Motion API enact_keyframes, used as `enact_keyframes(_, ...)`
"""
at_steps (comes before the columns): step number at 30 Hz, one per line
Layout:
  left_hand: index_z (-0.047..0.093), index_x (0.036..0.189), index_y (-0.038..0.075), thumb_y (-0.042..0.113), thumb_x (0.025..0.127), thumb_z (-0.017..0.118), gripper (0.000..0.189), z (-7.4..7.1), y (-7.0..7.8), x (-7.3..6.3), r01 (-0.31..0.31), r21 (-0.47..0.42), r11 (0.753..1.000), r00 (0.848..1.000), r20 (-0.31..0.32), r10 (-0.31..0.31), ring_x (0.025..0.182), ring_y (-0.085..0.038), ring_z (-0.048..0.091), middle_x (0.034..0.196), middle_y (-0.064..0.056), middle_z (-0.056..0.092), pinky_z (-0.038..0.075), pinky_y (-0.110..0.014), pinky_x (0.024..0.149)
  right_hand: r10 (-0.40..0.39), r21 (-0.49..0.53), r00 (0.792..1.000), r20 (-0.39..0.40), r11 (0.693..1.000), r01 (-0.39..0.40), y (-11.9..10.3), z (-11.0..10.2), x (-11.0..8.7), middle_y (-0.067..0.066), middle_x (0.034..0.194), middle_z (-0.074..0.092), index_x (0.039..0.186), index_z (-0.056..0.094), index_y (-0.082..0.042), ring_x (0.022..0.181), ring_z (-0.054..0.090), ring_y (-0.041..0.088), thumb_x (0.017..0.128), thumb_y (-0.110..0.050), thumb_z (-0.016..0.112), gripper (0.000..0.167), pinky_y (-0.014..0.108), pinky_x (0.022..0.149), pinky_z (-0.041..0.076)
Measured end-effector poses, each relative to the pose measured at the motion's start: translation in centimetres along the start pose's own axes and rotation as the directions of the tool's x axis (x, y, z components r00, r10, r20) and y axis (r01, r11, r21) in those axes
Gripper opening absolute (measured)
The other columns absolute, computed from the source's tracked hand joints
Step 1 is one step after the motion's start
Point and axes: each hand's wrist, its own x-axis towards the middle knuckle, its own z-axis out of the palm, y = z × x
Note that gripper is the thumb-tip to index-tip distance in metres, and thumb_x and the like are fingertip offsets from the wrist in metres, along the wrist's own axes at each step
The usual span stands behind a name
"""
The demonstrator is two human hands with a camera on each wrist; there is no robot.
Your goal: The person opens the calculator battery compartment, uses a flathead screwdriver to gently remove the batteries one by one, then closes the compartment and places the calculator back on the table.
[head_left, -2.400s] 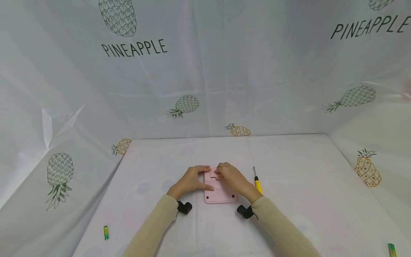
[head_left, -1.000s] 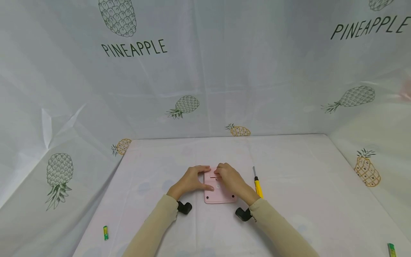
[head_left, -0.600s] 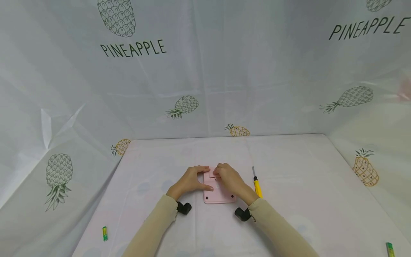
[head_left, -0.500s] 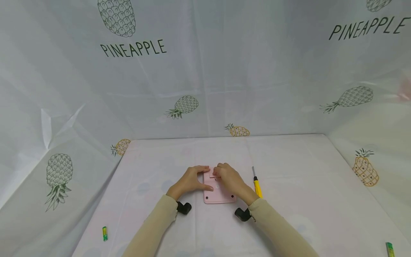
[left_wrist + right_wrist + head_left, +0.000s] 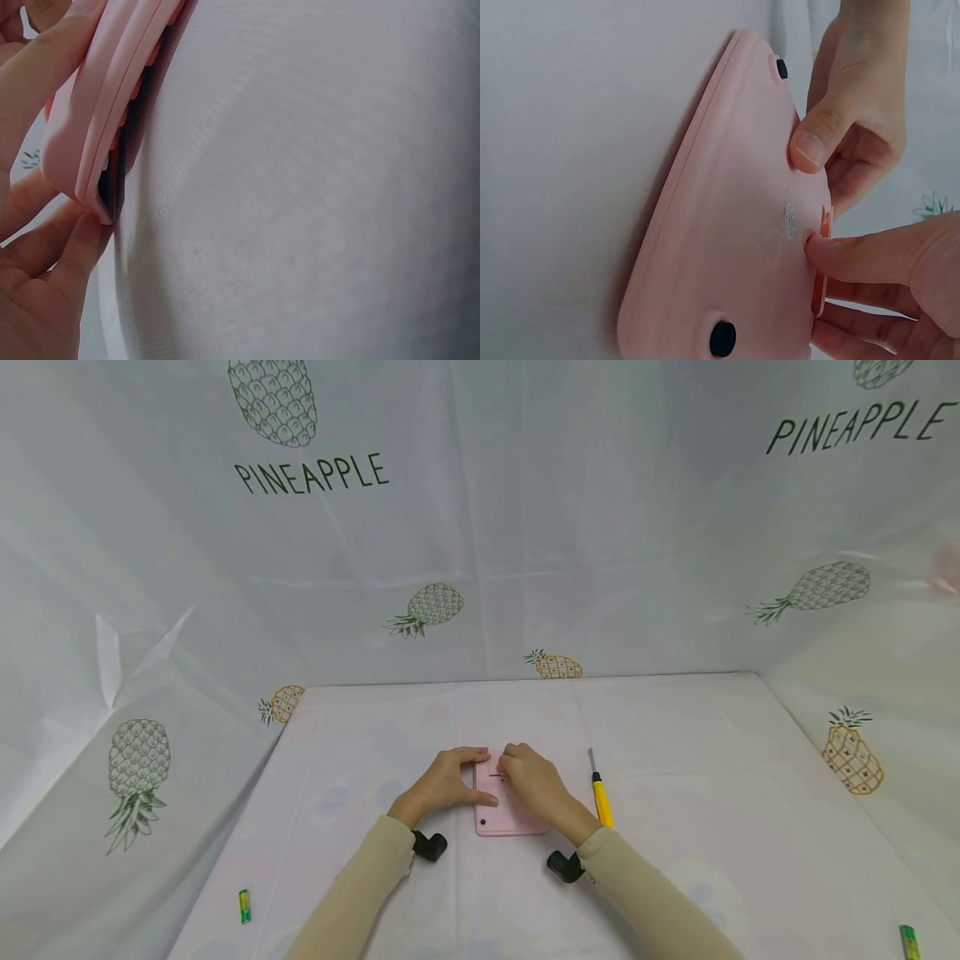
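Observation:
A pink calculator (image 5: 510, 818) lies face down on the table, its back with round black feet turned up. Coloured keys show along its underside in the left wrist view. My left hand (image 5: 442, 779) holds its left side, thumb on the back and fingers at the far edge. At the far end, my right hand (image 5: 536, 787) pinches the pink battery cover (image 5: 820, 296), thumb at its near edge and fingers beyond it. The cover stands slightly raised in the right wrist view. My right fingers hide what lies under it.
Right of the calculator lies a screwdriver (image 5: 602, 797) with a yellow handle, partly behind my right wrist. One green-yellow battery (image 5: 244, 906) lies at the front left, another battery (image 5: 910, 942) at the front right. A pineapple-print sheet (image 5: 480, 527) hangs behind the table.
My right hand has shifted slightly toward me and turned a little at the battery cover. The left hand and the calculator have stayed in place.

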Motion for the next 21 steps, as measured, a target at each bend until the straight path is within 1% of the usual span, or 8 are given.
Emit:
enact_keyframes(10, 0.060, 0.137, 0.006, 0.046, 0.067, 0.092, 0.087, 0.04, -0.08, 0.09, -0.008, 0.010, 1.000, 1.000, -0.004, 0.008, 0.138, -0.026, 0.043, 0.144, -0.005, 0.054, 0.035, -0.042, 0.115, 0.021, -0.005, 1.000, 0.008, 1.000, -0.021, -0.10, 0.09, 0.07, 0.003, 0.083, 0.059, 0.081, 0.070, -0.004, 0.077, 0.054, 0.018, 0.084, 0.001, 0.078, 0.010, 0.029, 0.062, 0.055)
enact_keyframes(17, 0.060, 0.137, 0.005, 0.045, 0.067, 0.092, 0.087, -0.06, 0.09, 0.02, -0.015, 0.006, 1.000, 1.000, -0.006, 0.015, 0.138, -0.027, 0.043, 0.144, -0.006, 0.055, 0.035, -0.042, 0.115, 0.055, -0.023, 0.998, -0.015, 0.998, -0.055, -0.36, 0.26, 0.10, 0.000, 0.076, 0.054, 0.074, 0.065, -0.006, 0.072, 0.053, 0.016, 0.082, 0.000, 0.080, 0.018, 0.028, 0.056, 0.051)
enact_keyframes(21, 0.060, 0.137, 0.004, 0.045, 0.067, 0.092, 0.087, -0.10, 0.15, 0.04, -0.022, 0.004, 1.000, 1.000, -0.003, 0.022, 0.138, -0.027, 0.043, 0.144, -0.007, 0.055, 0.035, -0.042, 0.115, 0.080, -0.053, 0.997, -0.014, 0.995, -0.080, -0.60, 0.41, 0.09, 0.001, 0.075, 0.055, 0.076, 0.067, -0.004, 0.071, 0.054, 0.016, 0.085, -0.003, 0.078, 0.015, 0.028, 0.054, 0.052)
